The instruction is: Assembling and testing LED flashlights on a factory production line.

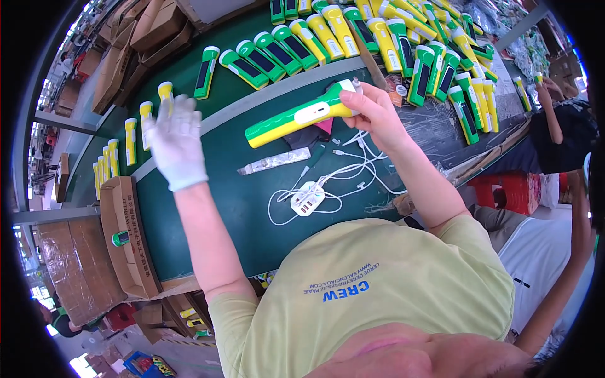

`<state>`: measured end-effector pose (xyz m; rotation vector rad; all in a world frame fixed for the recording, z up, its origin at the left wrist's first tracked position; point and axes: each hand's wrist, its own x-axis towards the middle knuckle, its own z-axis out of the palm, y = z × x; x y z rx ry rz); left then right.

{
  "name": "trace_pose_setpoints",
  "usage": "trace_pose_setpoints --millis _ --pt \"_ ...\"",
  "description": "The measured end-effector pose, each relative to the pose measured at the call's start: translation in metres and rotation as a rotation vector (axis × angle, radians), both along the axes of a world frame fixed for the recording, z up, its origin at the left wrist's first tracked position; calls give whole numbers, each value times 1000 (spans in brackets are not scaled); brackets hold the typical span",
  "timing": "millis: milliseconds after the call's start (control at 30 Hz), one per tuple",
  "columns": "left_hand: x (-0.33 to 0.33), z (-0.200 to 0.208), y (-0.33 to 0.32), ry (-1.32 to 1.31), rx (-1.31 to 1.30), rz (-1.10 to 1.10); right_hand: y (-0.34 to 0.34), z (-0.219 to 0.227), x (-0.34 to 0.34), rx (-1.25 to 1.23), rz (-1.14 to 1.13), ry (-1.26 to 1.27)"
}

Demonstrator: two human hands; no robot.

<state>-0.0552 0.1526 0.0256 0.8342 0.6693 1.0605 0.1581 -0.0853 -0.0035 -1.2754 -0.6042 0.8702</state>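
Observation:
My right hand [373,113], bare, is closed round the head end of a green-and-yellow flashlight [277,126]. The flashlight lies level above the table, its body toward the left, with a white oval switch panel facing me. Out to the left, my left hand [179,142] wears a white glove, its fingers stretched toward a row of yellow flashlights [130,142]. One yellow flashlight [165,90] is partly hidden behind those fingers; whether they touch it I cannot make out. Below the held flashlight are a white charging hub [307,199] with tangled white cables and a silver foil strip [275,162].
Many green-and-yellow flashlights [258,60] stand in rows beyond a grey rail [236,104]. More are piled at far right [435,69]. An open cardboard box [129,236] sits at the table's left edge. Another person works on the right, near a red stool [507,192].

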Motion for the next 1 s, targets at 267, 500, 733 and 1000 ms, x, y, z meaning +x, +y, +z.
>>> trace_pose_setpoints --millis 267,500,733,1000 --pt "44 -29 -116 898 1077 -493 -5 2 -23 16 31 -277" --pt "40 -80 -89 11 -357 -488 -27 -15 -9 20 64 -321" --pt "38 -78 -110 31 -353 -514 -5 -9 -63 147 102 -1366" --pt "43 -67 -115 230 360 -403 12 -12 -58 209 196 -1225"
